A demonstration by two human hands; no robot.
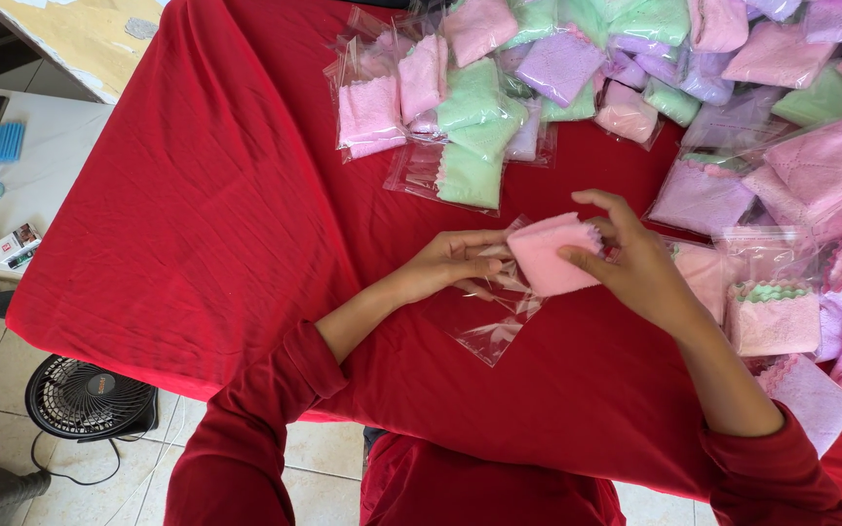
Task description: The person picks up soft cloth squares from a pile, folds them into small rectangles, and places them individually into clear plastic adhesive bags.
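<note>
Pink folded cloth (550, 255), soft and napped with a pinked edge, sits pinched between the right hand's (635, 263) thumb and fingers, just above the red tablecloth (216, 214). Left hand (455, 263) fingers close on the crinkly clear bag (494, 326), holding its mouth beside the cloth. Best to keep the fold tight and the opening spread wide. Beyond the cloth lie bagged pastel cloths (470, 127).

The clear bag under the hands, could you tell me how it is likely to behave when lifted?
The clear bag looks thin and creased, so it would probably hang floppy. It seems very light and could slide on the red cloth. The left hand pinches its mouth while the right hand holds the pink cloth, suggesting it collapses unsupported.
</note>
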